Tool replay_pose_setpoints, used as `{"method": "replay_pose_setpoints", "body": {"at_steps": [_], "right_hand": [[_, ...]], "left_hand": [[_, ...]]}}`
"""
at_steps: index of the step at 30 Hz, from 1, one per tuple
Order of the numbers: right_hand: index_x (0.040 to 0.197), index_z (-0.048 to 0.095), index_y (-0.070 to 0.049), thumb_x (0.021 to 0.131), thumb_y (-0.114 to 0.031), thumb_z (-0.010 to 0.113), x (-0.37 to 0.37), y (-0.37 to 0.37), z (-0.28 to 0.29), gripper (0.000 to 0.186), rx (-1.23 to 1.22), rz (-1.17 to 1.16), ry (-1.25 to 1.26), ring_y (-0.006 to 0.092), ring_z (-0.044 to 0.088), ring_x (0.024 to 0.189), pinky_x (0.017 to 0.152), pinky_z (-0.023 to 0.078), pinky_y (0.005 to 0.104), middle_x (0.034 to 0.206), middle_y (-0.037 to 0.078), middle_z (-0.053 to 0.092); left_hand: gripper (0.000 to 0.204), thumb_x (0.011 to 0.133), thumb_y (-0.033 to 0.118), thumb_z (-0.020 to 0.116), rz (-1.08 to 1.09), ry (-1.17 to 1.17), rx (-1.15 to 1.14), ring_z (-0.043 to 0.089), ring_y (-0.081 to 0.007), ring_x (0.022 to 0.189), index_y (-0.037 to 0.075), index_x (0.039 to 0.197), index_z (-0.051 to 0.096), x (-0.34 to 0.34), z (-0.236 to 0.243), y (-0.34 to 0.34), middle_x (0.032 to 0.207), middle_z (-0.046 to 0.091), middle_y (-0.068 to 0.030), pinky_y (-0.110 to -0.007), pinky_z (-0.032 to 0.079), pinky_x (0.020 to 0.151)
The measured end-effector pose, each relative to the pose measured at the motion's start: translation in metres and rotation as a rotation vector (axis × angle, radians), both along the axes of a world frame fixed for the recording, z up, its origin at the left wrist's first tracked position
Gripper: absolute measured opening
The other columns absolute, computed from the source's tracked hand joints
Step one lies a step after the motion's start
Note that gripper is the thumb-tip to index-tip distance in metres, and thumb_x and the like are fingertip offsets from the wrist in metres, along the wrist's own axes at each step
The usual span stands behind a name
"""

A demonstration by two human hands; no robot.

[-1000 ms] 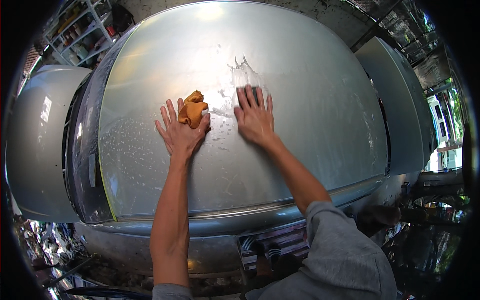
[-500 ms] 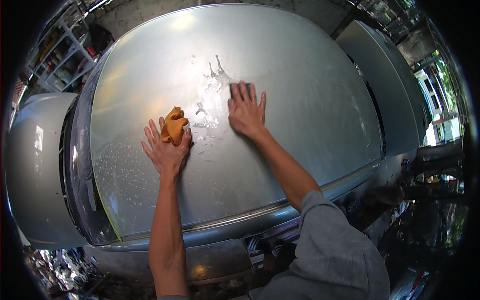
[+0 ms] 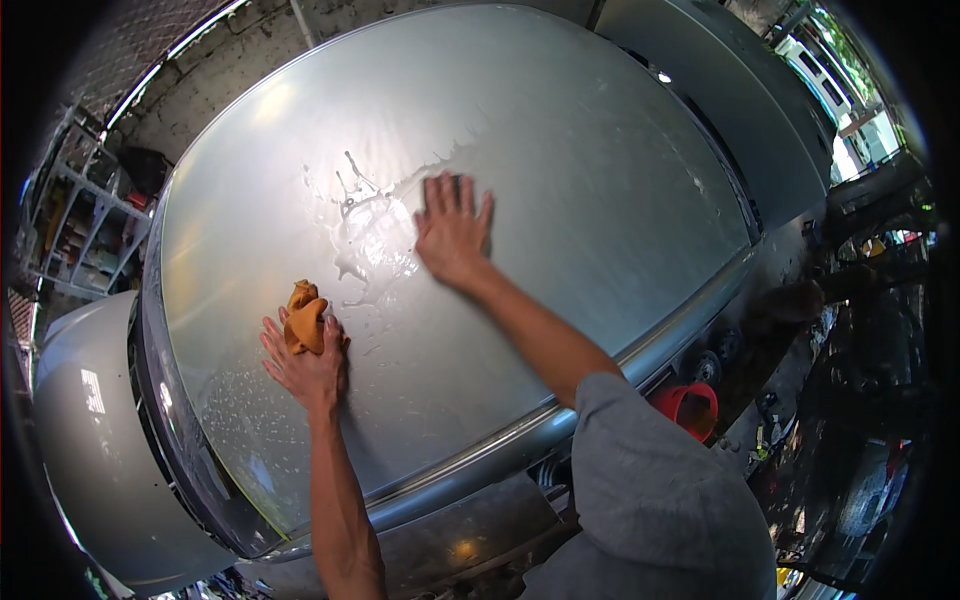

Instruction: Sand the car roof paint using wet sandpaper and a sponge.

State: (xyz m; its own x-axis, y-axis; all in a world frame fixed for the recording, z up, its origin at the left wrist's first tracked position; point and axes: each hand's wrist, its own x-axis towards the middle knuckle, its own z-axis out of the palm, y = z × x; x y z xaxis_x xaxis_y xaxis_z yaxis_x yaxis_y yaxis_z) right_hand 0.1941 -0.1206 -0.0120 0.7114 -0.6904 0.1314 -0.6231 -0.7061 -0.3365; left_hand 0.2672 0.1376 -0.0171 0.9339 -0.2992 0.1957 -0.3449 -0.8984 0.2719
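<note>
My left hand [image 3: 310,370] lies palm-down on the broad, curved, silver-grey metal car roof [image 3: 590,180], its fingers fanned out wide. A soft, crumpled, orange-brown cloth [image 3: 306,325] sits bunched between its thumb and fingers, partly covering them; how firmly it is pinched there, if at all, I cannot tell. My right hand [image 3: 455,235] is farther out across the roof and to the right, laid flat with fingers nearly straight and slightly parted over a thin, dark pad [image 3: 457,186]. Most of the pad is hidden under my fingers, so I cannot tell its full shape.

Between my hands, and reaching a little beyond them, a clear, shiny puddle of water [image 3: 375,235] spreads over the roof, with ragged streaks at its far edge. Small, pale droplets [image 3: 230,405] dot the surface to the left of my left wrist. The rounded, silver-grey car bonnet [image 3: 100,440] lies off to the left. On the right, beyond my grey fabric sleeve [image 3: 660,470], a round, red bucket [image 3: 690,408] stands low beside the car, and grey metal shelves [image 3: 85,225] show at the far left
</note>
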Motion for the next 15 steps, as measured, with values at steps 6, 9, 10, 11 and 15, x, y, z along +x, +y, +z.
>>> {"method": "replay_pose_setpoints", "body": {"at_steps": [6,9,10,11,15], "right_hand": [[0.150,0.025,-0.001,0.098,-0.042,0.038,0.007,0.015,0.000,0.067,-0.023,-0.147,0.013,0.0398,0.015,0.145,0.114,0.007,0.0611,0.158,0.018,0.019],[0.150,0.028,-0.006,0.099,-0.039,0.036,-0.008,-0.043,-0.003,0.061,-0.113,-0.210,-0.066,0.0362,0.020,0.145,0.114,0.006,0.0621,0.157,0.014,0.025],[0.150,0.028,-0.006,0.099,-0.039,0.036,-0.008,-0.061,-0.009,0.061,-0.112,-0.236,-0.057,0.0362,0.020,0.145,0.114,0.006,0.0621,0.157,0.014,0.025],[0.149,0.028,-0.005,0.098,-0.039,0.036,-0.005,-0.075,-0.014,0.062,-0.151,-0.400,-0.069,0.0394,0.019,0.144,0.113,0.007,0.0630,0.157,0.016,0.024],[0.148,0.027,0.001,0.098,-0.040,0.037,-0.007,-0.014,-0.007,0.066,-0.035,-0.147,-0.030,0.0422,0.016,0.144,0.113,0.007,0.0636,0.156,0.021,0.023]], "left_hand": [[0.083,0.084,0.064,0.055,-0.017,-0.051,-0.027,0.021,-0.0326,0.146,0.020,0.152,0.031,0.006,-0.014,0.006,0.158,0.025,-0.0105,-0.056,0.014,0.115],[0.082,0.085,0.063,0.055,-0.017,-0.043,-0.014,0.021,-0.0330,0.146,0.020,0.151,0.032,0.006,-0.012,0.001,0.158,0.025,-0.0104,-0.057,0.015,0.115],[0.082,0.085,0.063,0.054,-0.011,-0.032,-0.019,0.022,-0.0332,0.145,0.020,0.151,0.032,0.005,-0.015,-0.004,0.158,0.025,-0.0104,-0.058,0.016,0.114],[0.082,0.085,0.063,0.054,-0.024,-0.031,-0.017,0.022,-0.0332,0.145,0.020,0.151,0.032,0.005,-0.018,-0.007,0.158,0.025,-0.0104,-0.058,0.016,0.114],[0.088,0.083,0.065,0.056,-0.012,-0.058,-0.023,0.024,-0.0325,0.145,0.015,0.151,0.030,0.015,-0.017,0.009,0.157,0.028,-0.0107,-0.057,0.017,0.114]]}}
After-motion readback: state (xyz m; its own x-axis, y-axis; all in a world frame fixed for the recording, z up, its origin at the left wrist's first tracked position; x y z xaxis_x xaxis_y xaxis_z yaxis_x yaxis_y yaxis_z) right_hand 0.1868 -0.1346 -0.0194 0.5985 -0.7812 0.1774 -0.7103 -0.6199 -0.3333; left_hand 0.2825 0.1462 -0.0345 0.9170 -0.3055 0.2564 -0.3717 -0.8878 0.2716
